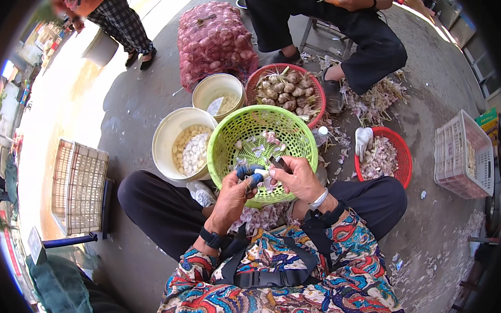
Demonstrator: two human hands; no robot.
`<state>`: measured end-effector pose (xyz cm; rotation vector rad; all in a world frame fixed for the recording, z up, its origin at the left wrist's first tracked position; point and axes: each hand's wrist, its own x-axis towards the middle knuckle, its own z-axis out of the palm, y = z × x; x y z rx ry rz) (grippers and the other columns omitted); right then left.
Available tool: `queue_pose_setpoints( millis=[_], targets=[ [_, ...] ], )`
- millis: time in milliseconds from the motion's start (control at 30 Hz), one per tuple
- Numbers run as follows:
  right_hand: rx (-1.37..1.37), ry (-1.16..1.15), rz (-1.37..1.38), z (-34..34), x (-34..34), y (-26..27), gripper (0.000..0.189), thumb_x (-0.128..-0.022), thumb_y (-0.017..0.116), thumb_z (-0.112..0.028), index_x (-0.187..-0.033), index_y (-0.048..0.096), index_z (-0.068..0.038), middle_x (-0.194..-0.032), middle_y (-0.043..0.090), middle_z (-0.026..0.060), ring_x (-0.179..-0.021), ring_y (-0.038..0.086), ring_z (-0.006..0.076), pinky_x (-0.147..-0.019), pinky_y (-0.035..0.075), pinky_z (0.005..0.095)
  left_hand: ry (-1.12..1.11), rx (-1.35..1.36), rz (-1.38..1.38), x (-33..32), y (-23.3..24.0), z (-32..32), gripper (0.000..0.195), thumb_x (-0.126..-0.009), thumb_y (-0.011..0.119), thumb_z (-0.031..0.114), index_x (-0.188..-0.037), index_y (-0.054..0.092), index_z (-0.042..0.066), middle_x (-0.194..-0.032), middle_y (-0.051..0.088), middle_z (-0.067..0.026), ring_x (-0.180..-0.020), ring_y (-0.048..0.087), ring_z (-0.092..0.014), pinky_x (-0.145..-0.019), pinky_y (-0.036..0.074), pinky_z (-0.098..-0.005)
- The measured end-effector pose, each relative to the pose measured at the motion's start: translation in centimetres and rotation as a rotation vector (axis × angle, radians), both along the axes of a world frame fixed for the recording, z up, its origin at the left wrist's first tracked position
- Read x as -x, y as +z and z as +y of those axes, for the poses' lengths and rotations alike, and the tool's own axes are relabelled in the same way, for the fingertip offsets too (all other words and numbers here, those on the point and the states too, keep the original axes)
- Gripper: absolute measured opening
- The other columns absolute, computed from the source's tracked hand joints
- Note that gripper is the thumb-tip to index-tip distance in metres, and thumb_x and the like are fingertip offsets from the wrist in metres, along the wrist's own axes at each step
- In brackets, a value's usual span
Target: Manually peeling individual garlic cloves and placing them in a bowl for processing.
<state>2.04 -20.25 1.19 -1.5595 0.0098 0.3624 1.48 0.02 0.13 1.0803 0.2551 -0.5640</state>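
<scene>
Over the near part of a green plastic basket (pixel 260 110), my left hand (pixel 237 190), with blue coverings on its fingertips, pinches a pale garlic clove (pixel 261 173). My right hand (pixel 297 175) grips a small knife (pixel 281 165) with a dark handle and touches the clove with its fingers. Unpeeled cloves (pixel 270 136) and bits of skin lie in the basket. Left of it, a white bucket (pixel 160 145) holds peeled garlic cloves (pixel 195 152), some under liquid. A second white bucket (pixel 196 94) behind it also holds peeled cloves.
A red basket of garlic bulbs (pixel 289 87) and a mesh sack of garlic (pixel 214 40) stand beyond. At right are a red basin (pixel 404 154) of garlic skins with a glove and a plastic crate (pixel 460 168). Another crate (pixel 82 185) is at left. One person sits opposite; another stands upper left.
</scene>
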Motion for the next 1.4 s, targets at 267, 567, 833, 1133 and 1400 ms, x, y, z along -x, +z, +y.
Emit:
queue_pose_setpoints(
  millis=[267,567,833,1133,1400],
  targets=[
    [0.253,-0.120,-0.218,0.3,0.1,-0.3,0.021,-0.090,0.065,-0.014,-0.079,0.057,0.002,-0.063,0.058,0.0034,-0.056,0.051,0.0097,-0.053,0.044,0.0312,-0.130,0.369,0.071,0.1,0.1,0.1,0.030,-0.096,0.065,0.014,-0.123,0.060,0.001,-0.102,0.069,-0.0064,-0.085,0.066,-0.016,-0.077,0.056,-0.0283],
    [0.278,-0.278,-0.283,0.3,0.5,0.7,0.022,-0.087,0.067,-0.017,-0.082,0.057,0.001,-0.060,0.055,0.0084,-0.055,0.052,0.0144,-0.054,0.043,0.0349,-0.056,0.392,0.188,-0.1,-0.6,0.6,0.039,-0.096,0.063,0.012,-0.132,0.055,0.000,-0.114,0.067,-0.0124,-0.100,0.068,-0.025,-0.091,0.058,-0.0374],
    [0.474,-0.036,-0.522,0.4,1.9,1.6,0.025,-0.079,0.076,-0.011,-0.096,0.060,-0.002,-0.088,0.064,0.0126,-0.082,0.067,0.0305,-0.069,0.052,0.0379,-0.025,0.298,0.128,-0.2,-0.4,0.7,0.040,-0.095,0.064,0.010,-0.133,0.054,-0.001,-0.116,0.067,-0.0141,-0.101,0.069,-0.025,-0.094,0.057,-0.0378],
    [0.448,-0.224,-0.447,-0.3,1.0,1.7,0.021,-0.080,0.072,-0.010,-0.092,0.058,0.000,-0.078,0.063,0.0139,-0.069,0.065,0.0271,-0.065,0.051,0.0382,-0.100,0.306,0.117,-0.3,0.5,0.5,0.043,-0.093,0.065,0.006,-0.133,0.053,-0.002,-0.116,0.067,-0.0151,-0.103,0.069,-0.027,-0.097,0.056,-0.0385],
    [0.488,0.104,-0.567,0.8,3.1,2.5,0.021,-0.082,0.072,-0.014,-0.078,0.056,-0.002,-0.068,0.058,0.0131,-0.061,0.061,0.0327,-0.056,0.048,0.0413,0.113,0.540,0.187,-0.3,-0.2,3.1,0.043,-0.099,0.057,0.018,-0.137,0.051,-0.002,-0.127,0.061,-0.0151,-0.118,0.058,-0.028,-0.105,0.049,-0.0435]
  ],
)
